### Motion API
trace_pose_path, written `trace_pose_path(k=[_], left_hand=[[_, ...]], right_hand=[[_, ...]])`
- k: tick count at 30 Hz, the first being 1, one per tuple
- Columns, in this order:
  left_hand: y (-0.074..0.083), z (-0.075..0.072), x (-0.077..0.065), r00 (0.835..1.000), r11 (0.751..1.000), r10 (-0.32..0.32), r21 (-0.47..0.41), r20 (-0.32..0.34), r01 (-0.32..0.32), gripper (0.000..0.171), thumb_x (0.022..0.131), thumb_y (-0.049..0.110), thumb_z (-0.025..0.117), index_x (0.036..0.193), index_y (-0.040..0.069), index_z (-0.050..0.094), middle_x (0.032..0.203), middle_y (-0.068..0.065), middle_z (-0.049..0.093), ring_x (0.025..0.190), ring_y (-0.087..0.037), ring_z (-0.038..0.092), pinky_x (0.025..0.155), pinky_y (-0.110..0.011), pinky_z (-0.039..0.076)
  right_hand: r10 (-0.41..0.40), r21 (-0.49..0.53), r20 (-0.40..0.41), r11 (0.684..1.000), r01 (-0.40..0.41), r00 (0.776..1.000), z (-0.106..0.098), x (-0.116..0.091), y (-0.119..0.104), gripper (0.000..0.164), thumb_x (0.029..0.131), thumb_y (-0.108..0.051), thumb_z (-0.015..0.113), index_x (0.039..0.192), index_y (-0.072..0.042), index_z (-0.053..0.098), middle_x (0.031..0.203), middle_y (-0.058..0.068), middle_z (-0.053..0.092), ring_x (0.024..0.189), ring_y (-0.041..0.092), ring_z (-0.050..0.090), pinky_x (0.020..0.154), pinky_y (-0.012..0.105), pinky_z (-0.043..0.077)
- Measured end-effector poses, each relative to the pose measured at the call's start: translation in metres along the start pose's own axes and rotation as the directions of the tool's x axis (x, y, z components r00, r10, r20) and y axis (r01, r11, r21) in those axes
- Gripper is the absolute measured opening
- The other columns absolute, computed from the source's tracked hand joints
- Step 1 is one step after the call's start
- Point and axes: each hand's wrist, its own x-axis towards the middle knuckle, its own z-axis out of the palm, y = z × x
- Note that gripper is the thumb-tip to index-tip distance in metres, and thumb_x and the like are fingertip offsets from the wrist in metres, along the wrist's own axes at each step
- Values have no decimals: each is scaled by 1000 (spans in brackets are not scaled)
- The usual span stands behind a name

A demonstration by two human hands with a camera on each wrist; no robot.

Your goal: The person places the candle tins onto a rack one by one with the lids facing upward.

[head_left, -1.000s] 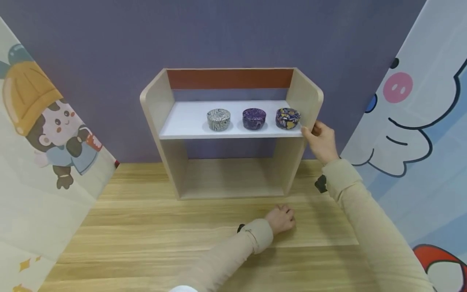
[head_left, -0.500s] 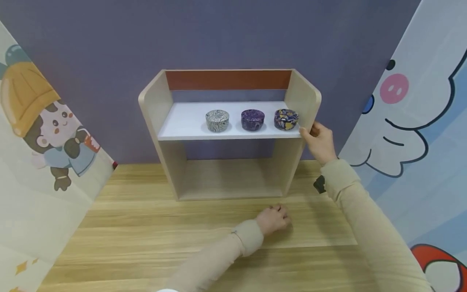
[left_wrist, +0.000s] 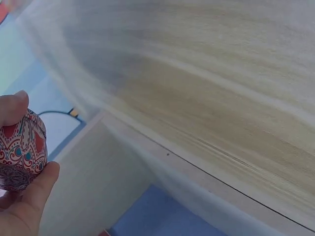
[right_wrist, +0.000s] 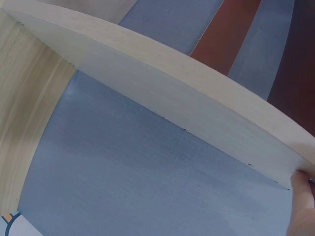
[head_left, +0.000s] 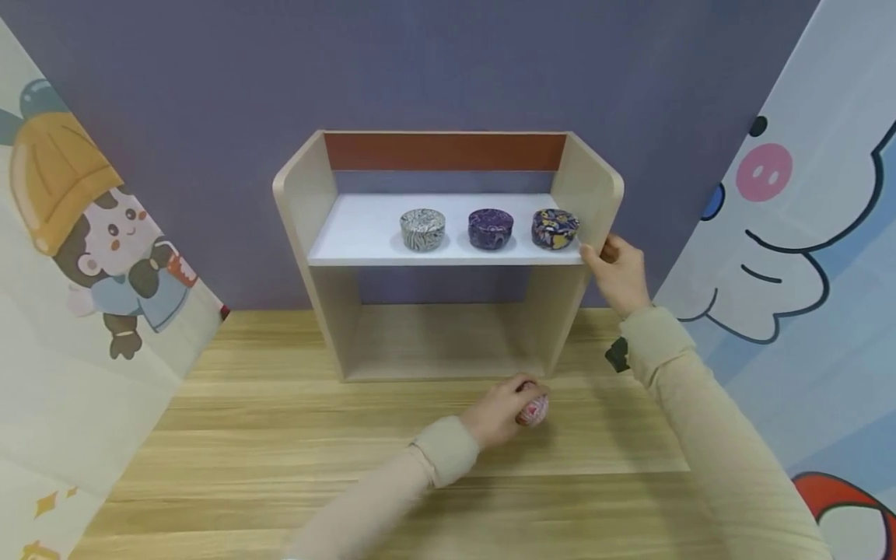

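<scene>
My left hand point(head_left: 495, 412) pinches a small round tin point(head_left: 534, 411) with a pink and red pattern, just above the wooden table in front of the shelf. In the left wrist view, thumb and fingers span the tin point(left_wrist: 25, 153), whose ornate red, white and teal print shows. My right hand point(head_left: 620, 277) grips the front edge of the shelf's right side panel point(head_left: 596, 187), thumb near the white board. On that upper board stand three tins in a row: a black-and-white one point(head_left: 423, 230), a purple one point(head_left: 490, 229) and a dark floral one point(head_left: 555, 229).
The small two-level wooden shelf stands on the table point(head_left: 280, 435) against a grey-blue wall point(head_left: 448, 62). Its lower level has a pale wood floor point(head_left: 441, 334). Cartoon-printed panels point(head_left: 791, 257) flank the table on both sides.
My left hand has shifted leftward and turned, so the pink-and-red tin, hidden before, now shows in its fingers. The right hand stays at the side panel, and the tins on the shelf keep their places.
</scene>
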Motion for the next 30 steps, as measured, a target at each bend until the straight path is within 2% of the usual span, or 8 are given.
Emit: trace_pose_path(k=[4, 7, 14, 16, 23, 25, 28, 30], left_hand=[[-4, -7, -4, 996, 986, -86, -145, -33, 80, 62, 73, 11, 76, 130, 16, 50, 124, -4, 51, 109, -19, 56, 89, -21, 48], [-7, -13, -8, 985, 958, -164, -248, -46, 147, 67, 70, 11, 78, 130, 15, 50, 123, -4, 51, 109, -18, 55, 89, -20, 47], [-12, -28, -15, 938, 845, -343, -451, -42, 289, 80, 61, 8, 83, 133, 14, 47, 120, -4, 49, 103, -16, 54, 88, -21, 48], [-12, -32, -17, 928, 824, -371, -474, -37, 310, 80, 60, 9, 83, 132, 13, 47, 119, -3, 49, 100, -15, 55, 87, -21, 48], [-15, -39, -26, 906, 792, -423, -496, -26, 356, 79, 61, 19, 84, 131, 12, 48, 120, -4, 52, 97, -17, 57, 81, -25, 51], [-16, -40, -29, 894, 776, -449, -503, -14, 382, 81, 62, 24, 84, 132, 11, 47, 124, -6, 52, 100, -21, 57, 83, -30, 51], [-18, -41, -33, 876, 756, -483, -506, -1, 416, 82, 62, 29, 83, 133, 13, 46, 129, -9, 51, 114, -28, 52, 93, -42, 47], [-19, -42, -36, 871, 750, -492, -507, 1, 424, 81, 63, 30, 83, 133, 14, 46, 130, -10, 52, 120, -30, 47, 97, -46, 43]], right_hand=[[-1, 4, -1, 1000, 1, 1000, 1, -1, 0, 51, 91, -24, 53, 133, 3, 43, 128, 25, 51, 115, 30, 52, 98, 40, 44], [1, 1, -1, 1000, -1, 1000, 2, -1, 0, 51, 91, -24, 53, 133, 3, 43, 127, 24, 52, 115, 31, 52, 98, 39, 44], [-12, -17, -21, 1000, 12, 1000, 2, 0, 0, 48, 91, -24, 53, 130, 3, 46, 124, 24, 55, 110, 28, 55, 95, 36, 47], [-11, -22, -29, 1000, 11, 1000, 1, 0, 0, 48, 91, -24, 53, 130, 3, 47, 123, 24, 55, 109, 27, 56, 94, 35, 47], [-7, -15, -21, 1000, 7, 1000, 1, 0, -1, 49, 91, -25, 53, 131, 3, 46, 124, 24, 55, 109, 26, 55, 95, 37, 46], [-7, -15, -23, 1000, 6, 1000, 2, 0, -1, 48, 91, -24, 53, 130, 3, 46, 124, 24, 55, 107, 23, 56, 95, 36, 47], [-7, -13, -29, 1000, 7, 1000, 2, 0, -1, 47, 91, -24, 53, 129, 3, 48, 123, 24, 55, 105, 21, 56, 94, 35, 47], [-6, -14, -29, 1000, 6, 1000, 3, -1, -1, 47, 91, -24, 53, 129, 3, 47, 124, 24, 55, 106, 22, 56, 95, 35, 47]])
